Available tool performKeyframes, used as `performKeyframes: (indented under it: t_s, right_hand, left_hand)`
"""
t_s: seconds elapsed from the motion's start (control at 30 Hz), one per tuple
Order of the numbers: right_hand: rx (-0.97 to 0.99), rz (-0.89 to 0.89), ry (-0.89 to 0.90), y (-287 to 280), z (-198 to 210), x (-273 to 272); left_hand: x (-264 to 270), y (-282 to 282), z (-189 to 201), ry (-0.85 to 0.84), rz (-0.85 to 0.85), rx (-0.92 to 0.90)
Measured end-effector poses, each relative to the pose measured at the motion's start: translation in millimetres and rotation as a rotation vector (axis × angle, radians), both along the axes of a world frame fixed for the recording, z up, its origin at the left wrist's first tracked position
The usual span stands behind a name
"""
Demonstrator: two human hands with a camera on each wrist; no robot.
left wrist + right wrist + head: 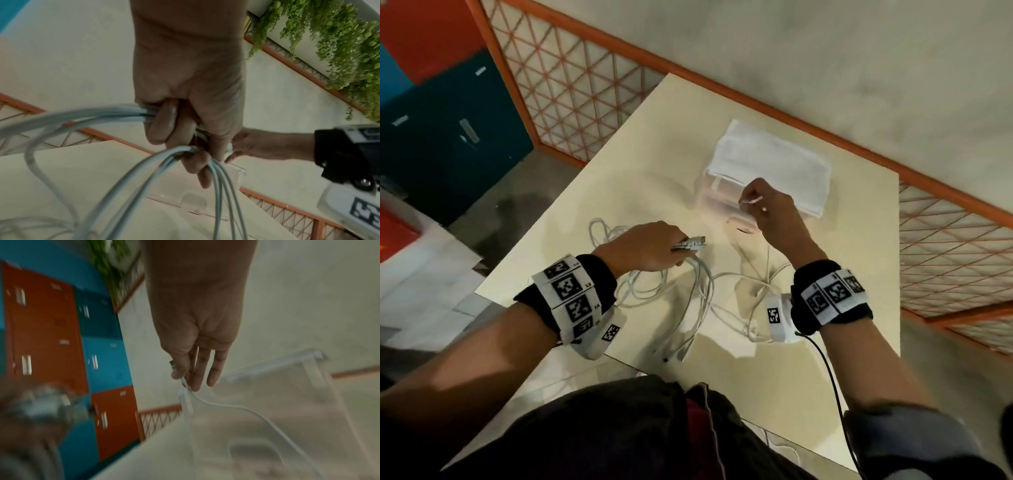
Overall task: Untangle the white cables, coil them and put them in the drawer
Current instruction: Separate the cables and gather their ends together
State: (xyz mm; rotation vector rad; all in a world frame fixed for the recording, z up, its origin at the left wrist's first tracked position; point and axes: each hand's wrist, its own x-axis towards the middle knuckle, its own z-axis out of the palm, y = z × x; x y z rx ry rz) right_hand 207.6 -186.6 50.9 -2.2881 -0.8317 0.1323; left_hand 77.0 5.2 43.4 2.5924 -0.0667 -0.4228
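A cream table [825,359] carries the tangled cables [688,291] before the clear drawer [717,195]. Left hand [189,100] fists several strands; keep that firm. Right hand [197,353] pinches one end; draw it out slowly.

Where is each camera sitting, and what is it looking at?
Head: on the person's head, looking down at the table, loose white cables, drawer box and white towel; both forearms show.
Left wrist: looks along the left hand, which grips a cable bundle.
Right wrist: looks along the right hand, pinching a thin cable over the drawer box; blurred.
Shared: both wrist views show the clear drawer box, and each catches the other hand.
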Motion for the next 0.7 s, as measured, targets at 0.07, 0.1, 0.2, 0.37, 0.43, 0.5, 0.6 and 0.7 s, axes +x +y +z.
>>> performKeyframes:
  t_s: [0.07,0.1,0.2,0.37,0.43,0.5,0.6,0.7]
  right_hand:
    - [0.075,-0.041,-0.008,-5.6,25.1,-1.6]
    - [0.109,-0.056,0.003,-8.5,36.0,-3.2]
    - [0.187,-0.082,0.053,-20.2,59.8,-13.0]
    - [0.243,-0.009,0.138,-26.7,70.2,-34.7]
    - [0.265,0.034,0.206,-22.2,68.6,-41.5]
    - [0.289,0.049,0.262,-15.9,66.2,-48.4]
    - [0.351,0.03,0.304,-10.0,68.4,-54.3]
    - [0.37,0.041,0.326,-7.4,71.6,-54.2]
  left_hand:
    - [6.1,-4.6,-0.9,-0.009,0.046,-0.004]
    - [8.8,-6.0,-2.0,-0.014,0.073,-0.039]
    - [15.9,-10.9,-4.1,-0.068,0.167,-0.145]
    - [22.2,-23.2,12.9,-0.282,0.299,-0.329]
    - [22.8,-31.7,21.4,-0.314,0.285,-0.438]
    - [21.0,-38.8,27.2,-0.301,0.279,-0.613]
    - [16.2,-44.9,31.6,-0.257,0.237,-0.775]
    - [11.2,-52.1,37.8,-0.265,0.176,-0.781]
